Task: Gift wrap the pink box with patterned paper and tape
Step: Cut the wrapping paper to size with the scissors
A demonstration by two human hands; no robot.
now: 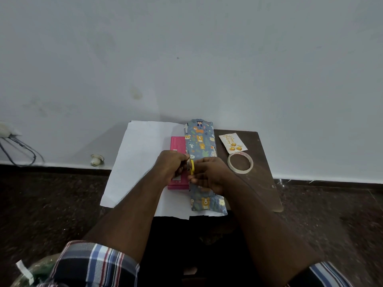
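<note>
Head view: your left hand (172, 164) and right hand (209, 175) meet over the desk (263, 179), both grips pinching a yellow tape piece (192, 167). Pink box (178, 148) lies beside the patterned paper (200, 139), w/ tape roll (240, 166) at right.

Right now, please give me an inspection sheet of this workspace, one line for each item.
Surface: small dark table, partly covered by a white sheet.
Job's things: pink box on the sheet; patterned paper folded over its right side; tape roll lying to the right.
Clutter: greeting card behind the tape.
Grippers: left hand and right hand both hold a small yellow tool, kind unclear.
Cables: dark cables by the wall, far left.
Surroundings: white wall, dark floor.
</note>
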